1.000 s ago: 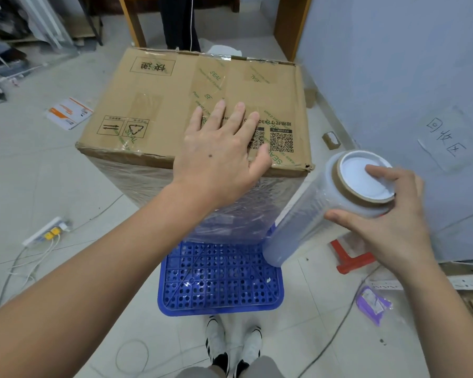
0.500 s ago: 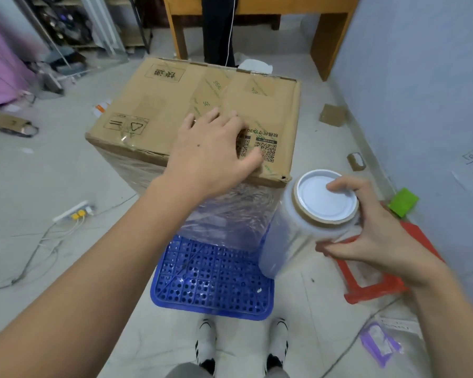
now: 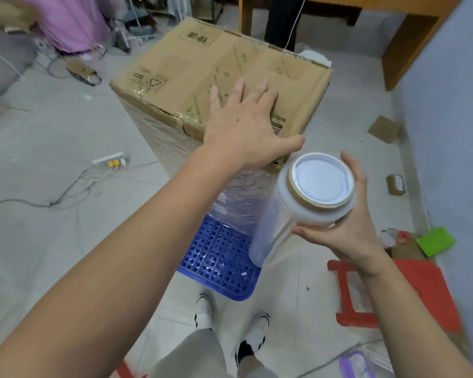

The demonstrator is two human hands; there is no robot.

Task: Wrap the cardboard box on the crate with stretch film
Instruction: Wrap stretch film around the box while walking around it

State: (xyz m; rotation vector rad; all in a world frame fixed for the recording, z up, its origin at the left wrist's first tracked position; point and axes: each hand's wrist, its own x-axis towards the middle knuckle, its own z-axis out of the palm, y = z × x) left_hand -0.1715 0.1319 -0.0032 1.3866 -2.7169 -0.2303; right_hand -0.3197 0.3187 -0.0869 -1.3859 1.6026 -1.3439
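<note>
— Where was the cardboard box (image 3: 202, 77)?
— On the blue crate (image 3: 219, 264), under the flat, open left hand (image 3: 243, 129).
— And the right hand (image 3: 350, 227)?
— Its grip clasped the stretch film roll (image 3: 290, 214), just beside the box's near corner.

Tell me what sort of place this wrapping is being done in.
Probably an informal packing or storage room, not a tidy warehouse: a taped cardboard box stands on a blue crate on a tiled floor, with a power strip and cardboard scraps lying around.

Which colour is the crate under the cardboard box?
Blue. The crate is perforated plastic, seen best in the head view, below the film-wrapped cardboard box.
</note>
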